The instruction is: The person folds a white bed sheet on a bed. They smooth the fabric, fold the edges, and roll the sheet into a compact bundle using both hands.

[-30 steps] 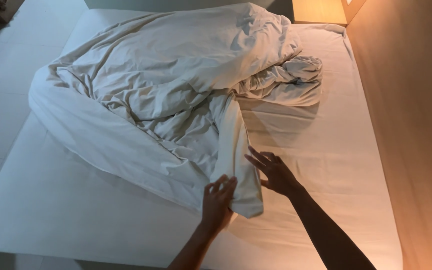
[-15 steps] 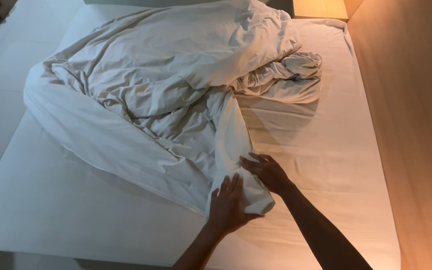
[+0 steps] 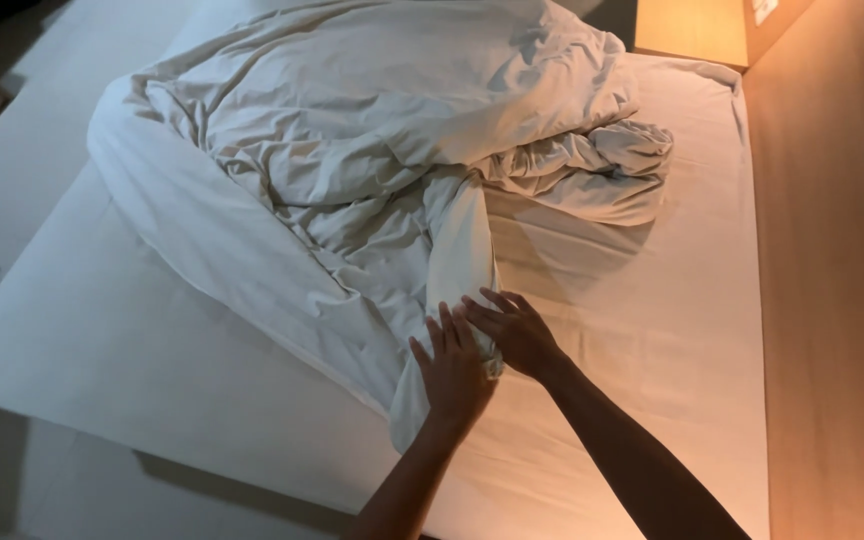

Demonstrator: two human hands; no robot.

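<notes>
Both hands are down on the near corner of the crumpled white duvet [image 3: 352, 170], which is heaped across the bed [image 3: 652, 400] and runs away from the person toward the headboard end. The left hand [image 3: 455, 372] lies flat on the fabric, grip wide with fingers spread, holding nothing. The right hand [image 3: 514, 330] sits just beside it, fingers curled onto the same fold; I cannot tell whether it pinches the cloth. A wooden wall panel [image 3: 832, 300] borders the bed's right side.
</notes>
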